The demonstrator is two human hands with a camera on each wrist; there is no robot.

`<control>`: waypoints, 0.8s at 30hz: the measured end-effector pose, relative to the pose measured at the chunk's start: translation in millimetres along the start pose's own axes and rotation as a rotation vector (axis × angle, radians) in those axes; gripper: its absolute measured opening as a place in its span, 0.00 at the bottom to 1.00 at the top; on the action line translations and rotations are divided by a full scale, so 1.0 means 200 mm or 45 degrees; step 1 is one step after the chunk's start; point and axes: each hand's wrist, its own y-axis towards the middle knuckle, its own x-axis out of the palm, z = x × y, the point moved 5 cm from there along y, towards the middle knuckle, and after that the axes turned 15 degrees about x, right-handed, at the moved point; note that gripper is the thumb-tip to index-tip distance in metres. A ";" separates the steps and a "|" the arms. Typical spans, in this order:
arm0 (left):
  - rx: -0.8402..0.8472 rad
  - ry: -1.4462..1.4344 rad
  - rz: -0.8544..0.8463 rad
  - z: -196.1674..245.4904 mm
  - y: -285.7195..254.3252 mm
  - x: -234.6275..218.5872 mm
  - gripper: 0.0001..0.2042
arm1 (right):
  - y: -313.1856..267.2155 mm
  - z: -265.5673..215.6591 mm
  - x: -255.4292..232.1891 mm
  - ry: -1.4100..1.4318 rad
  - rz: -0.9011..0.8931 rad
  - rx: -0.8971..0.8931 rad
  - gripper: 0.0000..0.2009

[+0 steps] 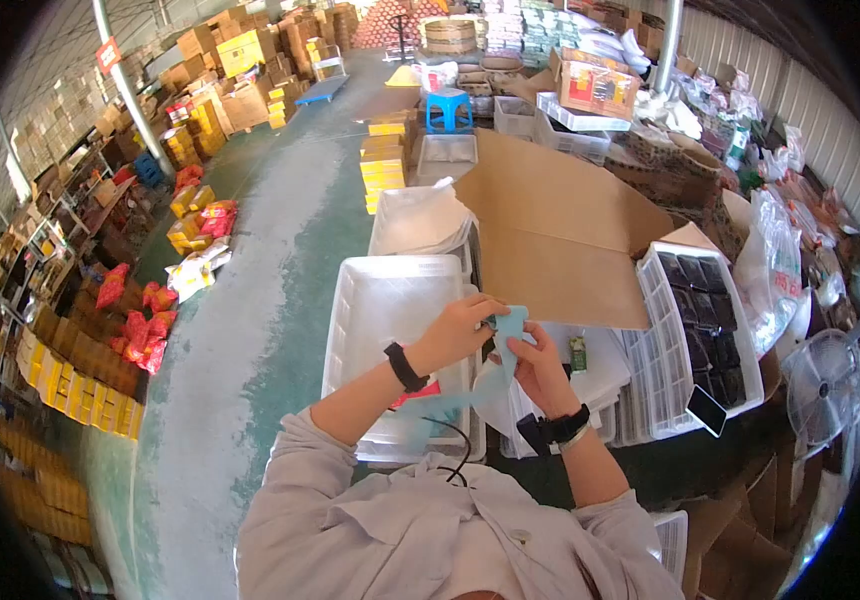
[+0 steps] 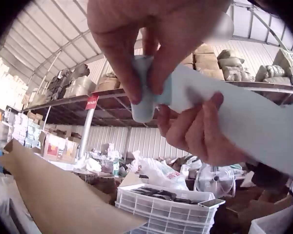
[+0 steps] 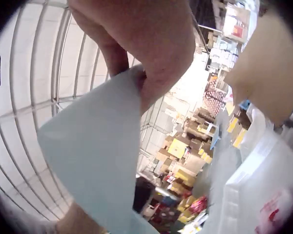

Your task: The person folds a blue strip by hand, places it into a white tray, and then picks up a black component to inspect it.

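Note:
My left hand (image 1: 453,332) pinches the rolled-up end of a pale blue strip (image 2: 145,109) between thumb and fingers. From this small roll the flat, flexible length of the strip (image 3: 95,146) runs off across the right wrist view. My right hand (image 1: 544,368) grips the strip close beside the roll, its thumb lying against the sheet in the head view. Both hands are raised in front of the chest, over the white crates. In the head view the loose part of the strip trails down to the left, thin and blurred.
A white plastic crate (image 1: 342,330) stands below the left hand. Behind the hands rises a large cardboard sheet (image 1: 560,240). On the right, a crate (image 1: 665,350) holds dark packs, with a phone (image 1: 706,411) at its edge. A fan (image 1: 822,390) stands farther right.

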 end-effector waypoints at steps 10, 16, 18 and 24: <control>-0.432 -0.375 0.170 -0.02 -0.05 0.07 0.14 | 0.02 -0.03 -0.10 -0.219 0.145 -0.101 0.10; -0.394 -0.776 -0.059 0.10 0.01 0.03 0.23 | 0.00 -0.08 -0.10 -0.381 0.046 -0.084 0.08; -0.474 -0.804 -0.145 0.11 0.01 0.03 0.27 | 0.00 -0.09 -0.09 -0.461 0.000 -0.096 0.07; -0.390 -0.698 -0.077 0.14 0.06 -0.05 0.27 | -0.02 -0.16 0.02 -0.482 -0.010 -0.117 0.05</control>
